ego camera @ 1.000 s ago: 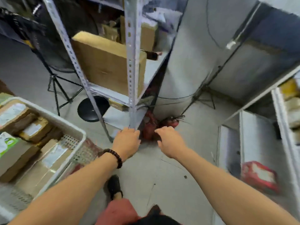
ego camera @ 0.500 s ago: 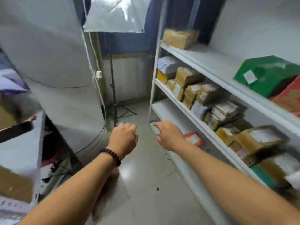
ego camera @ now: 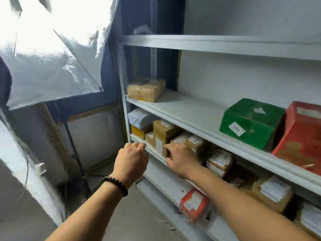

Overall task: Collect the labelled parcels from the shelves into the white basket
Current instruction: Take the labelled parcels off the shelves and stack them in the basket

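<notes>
A white shelf unit [ego camera: 191, 117] fills the right side. Its middle level holds several brown labelled parcels [ego camera: 163, 134] packed close together. My left hand [ego camera: 131, 160], with a dark bead bracelet on the wrist, hovers at the shelf's front edge, fingers loosely curled and holding nothing. My right hand [ego camera: 180, 158] is stretched out to the parcels, fingers apart, its tips at the front of a labelled brown box; it grips nothing. A green box [ego camera: 250, 124] and a red box [ego camera: 302, 136] stand on the level above. The white basket is out of view.
A brown parcel [ego camera: 146, 90] lies alone at the upper level's left end. A small red parcel [ego camera: 193, 205] sits on the lowest level. A silver reflector panel [ego camera: 52, 54] on a light stand [ego camera: 76, 159] occupies the corner to the left.
The view has swung from the basket and the other rack round to this shelf unit. Both hands have come up and forward to the middle level, the right hand opening toward the parcels.
</notes>
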